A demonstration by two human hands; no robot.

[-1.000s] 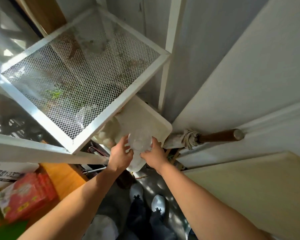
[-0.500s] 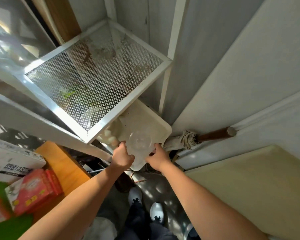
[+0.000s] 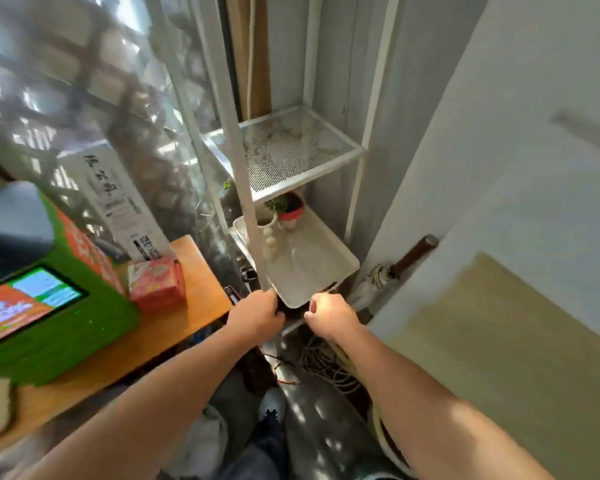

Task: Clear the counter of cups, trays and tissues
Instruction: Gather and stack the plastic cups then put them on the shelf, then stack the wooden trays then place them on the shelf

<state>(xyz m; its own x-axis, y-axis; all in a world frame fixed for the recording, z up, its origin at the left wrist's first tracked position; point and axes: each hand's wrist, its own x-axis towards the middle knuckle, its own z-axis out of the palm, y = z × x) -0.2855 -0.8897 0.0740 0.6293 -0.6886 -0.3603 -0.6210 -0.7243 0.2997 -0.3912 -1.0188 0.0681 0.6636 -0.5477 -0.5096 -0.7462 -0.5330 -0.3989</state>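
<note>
Tray: the white tray (image 3: 312,268) lies on the lower shelf of the white rack (image 3: 293,152), at 12 o'clock from the hands; a clear cup (image 3: 307,259) seems to lie in it, hard to make out.
Left hand (image 3: 257,318): curled at the tray's near corner beside the rack post; grip on the rim cannot be told.
Right hand (image 3: 329,315): loosely curled, just off the tray's near edge, holding nothing I can see.
Progress: judged, tray and cup are stowed; a red tissue pack (image 3: 156,282) is on the wooden counter (image 3: 146,344) at 9 o'clock.
Around: potted plant (image 3: 291,206) at the tray's far end, green screen unit (image 3: 49,303) at 9 o'clock.
Obstacles: rack post, floor cables (image 3: 326,368).
</note>
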